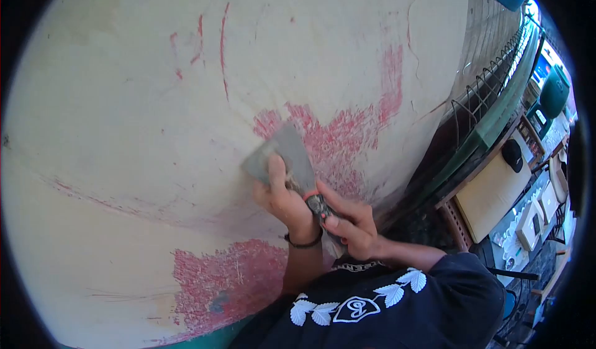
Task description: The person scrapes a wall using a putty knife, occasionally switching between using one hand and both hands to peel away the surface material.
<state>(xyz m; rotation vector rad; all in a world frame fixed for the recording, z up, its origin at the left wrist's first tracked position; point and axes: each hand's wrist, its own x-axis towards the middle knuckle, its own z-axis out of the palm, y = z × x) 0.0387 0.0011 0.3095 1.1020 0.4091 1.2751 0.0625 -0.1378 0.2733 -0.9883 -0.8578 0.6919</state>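
A wide flat scraper [289, 148] with a grey blade lies against the pale wall, its edge at a patch of red paint [338, 139]. My right hand [352, 223] is closed round the dark-and-red handle. My left hand [287, 201], with a dark band at the wrist, grips the lower part of the blade, one digit extended along its face. The fingers behind the blade are hidden, and the left fingertips are slightly blurred.
Another rough red patch [233, 281] shows lower on the wall [136, 119], along with thin cracks. To the right stand a wire-topped green barrier [478, 141], a tan padded seat [493, 194] holding a black cap [513, 155], and a table with boxes [529, 226].
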